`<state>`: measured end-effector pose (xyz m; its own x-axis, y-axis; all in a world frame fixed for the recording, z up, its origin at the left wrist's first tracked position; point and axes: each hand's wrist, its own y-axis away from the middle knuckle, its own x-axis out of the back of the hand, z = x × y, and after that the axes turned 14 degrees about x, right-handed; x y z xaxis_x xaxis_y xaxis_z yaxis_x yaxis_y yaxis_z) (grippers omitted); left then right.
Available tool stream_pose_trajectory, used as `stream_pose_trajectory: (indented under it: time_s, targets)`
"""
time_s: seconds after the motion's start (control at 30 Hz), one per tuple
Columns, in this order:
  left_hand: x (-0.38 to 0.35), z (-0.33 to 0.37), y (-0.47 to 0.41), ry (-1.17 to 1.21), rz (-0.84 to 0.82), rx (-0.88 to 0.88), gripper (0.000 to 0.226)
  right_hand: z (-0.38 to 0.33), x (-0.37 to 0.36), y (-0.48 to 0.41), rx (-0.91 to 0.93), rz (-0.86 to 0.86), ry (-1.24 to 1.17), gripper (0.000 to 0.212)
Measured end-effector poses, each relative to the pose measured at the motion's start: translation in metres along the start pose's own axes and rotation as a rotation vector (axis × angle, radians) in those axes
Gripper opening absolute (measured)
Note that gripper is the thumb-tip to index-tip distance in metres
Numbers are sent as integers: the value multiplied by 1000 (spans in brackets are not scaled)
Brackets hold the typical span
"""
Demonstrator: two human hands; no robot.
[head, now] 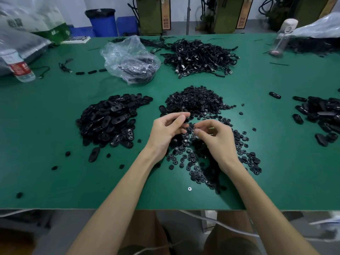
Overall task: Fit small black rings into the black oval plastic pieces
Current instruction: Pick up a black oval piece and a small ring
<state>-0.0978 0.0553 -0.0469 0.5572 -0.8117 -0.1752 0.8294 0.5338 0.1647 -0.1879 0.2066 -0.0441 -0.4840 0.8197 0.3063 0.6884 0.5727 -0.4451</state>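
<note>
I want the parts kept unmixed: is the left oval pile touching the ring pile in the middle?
Apart. The head view shows a strip of bare green table between the oval pile and the ring pile.

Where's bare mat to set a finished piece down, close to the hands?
Bare: front-right mat between the ring scatter and the right oval pile; front-left below the left oval pile, few strays. Crowded: under left hand and right hand.

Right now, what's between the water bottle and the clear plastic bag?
Head view: three black oval pieces in a row and two loose cords.
</note>
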Motion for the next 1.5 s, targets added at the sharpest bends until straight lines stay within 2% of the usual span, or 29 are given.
stream_pose_trajectory:
  time_s: [0.17, 0.3, 0.47, 0.73, 0.83, 0.93, 1.03, 1.17, 1.27, 1.37, 1.43, 1.5]
  targets:
    - [1, -2, 2, -193, -7, -56, 26, 2, 3, -5, -28, 34, -169, 15]
    - [-1, -4, 2, -245, 13, -112, 33, 4, 7, -2, -40, 87, -322, 17]
    - [-2, -9, 2, -156, -1, -114, 24, 6, 11, -2, -62, 99, -450, 18]
    - [-3, -8, 3, -121, -5, -106, 20, 7, 10, -3, -90, 102, -450, 16]
    - [-7, -2, 7, -128, 82, -168, 18, 9, 9, -3, -87, 105, -425, 17]
    - [4, 14, 10, -163, 272, -228, 17, 12, 8, -3, -72, 87, -375, 17]
    - [37, 36, 3, -444, 452, -131, 19, 12, 7, -3, -54, 39, -337, 17]
    - [76, 52, -3, -962, 483, 103, 28, 9, 6, -3, -45, 7, -314, 18]
    - [84, 52, 0, -1179, 481, 76, 21, 9, 5, -3, -57, 15, -317, 19]
    - [98, 54, 0, -1395, 671, -16, 22, 9, 6, -3, -54, 18, -323, 19]
    - [108, 55, 0, -1515, 784, 22, 17, 8, 6, -2, -53, 18, -329, 19]
    - [114, 54, 1, -1579, 814, 82, 14, 8, 6, -2, -54, 15, -326, 18]
